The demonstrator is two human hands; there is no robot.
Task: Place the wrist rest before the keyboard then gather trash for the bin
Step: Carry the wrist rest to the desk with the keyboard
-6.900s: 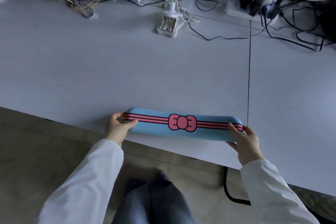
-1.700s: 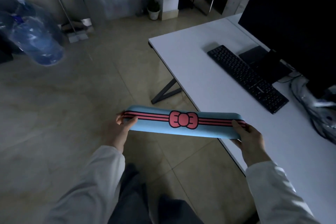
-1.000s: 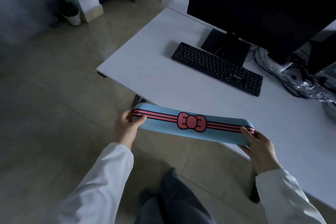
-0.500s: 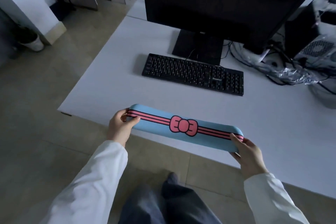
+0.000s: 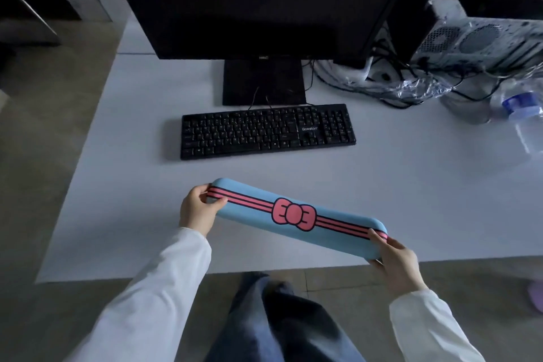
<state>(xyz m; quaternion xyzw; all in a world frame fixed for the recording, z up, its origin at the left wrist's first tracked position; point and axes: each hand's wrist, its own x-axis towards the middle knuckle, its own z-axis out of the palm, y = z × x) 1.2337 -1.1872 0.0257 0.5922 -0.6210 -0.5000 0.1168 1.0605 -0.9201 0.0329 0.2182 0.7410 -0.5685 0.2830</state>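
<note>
A long blue wrist rest (image 5: 252, 216) with pink stripes and a pink bow hangs above the near part of the white desk (image 5: 123, 173). My left hand (image 5: 197, 210) grips its left end and my right hand (image 5: 395, 258) grips its right end. The rest is tilted, its right end lower and nearer to me. A black keyboard (image 5: 267, 131) lies flat on the desk beyond it, in front of the monitor stand (image 5: 264, 82). A bare strip of desk separates the keyboard from the rest.
A large dark monitor (image 5: 258, 0) fills the back. Tangled cables and crumpled clear plastic (image 5: 411, 88) lie at the back right by a computer case (image 5: 482, 38). A clear plastic bottle with a blue cap (image 5: 526, 117) lies at the right edge. Floor tiles lie left and below.
I have carried the wrist rest from another table to this desk. It now hangs over the desk's near part, squarely facing the keyboard. Both hands have kept their grip.
</note>
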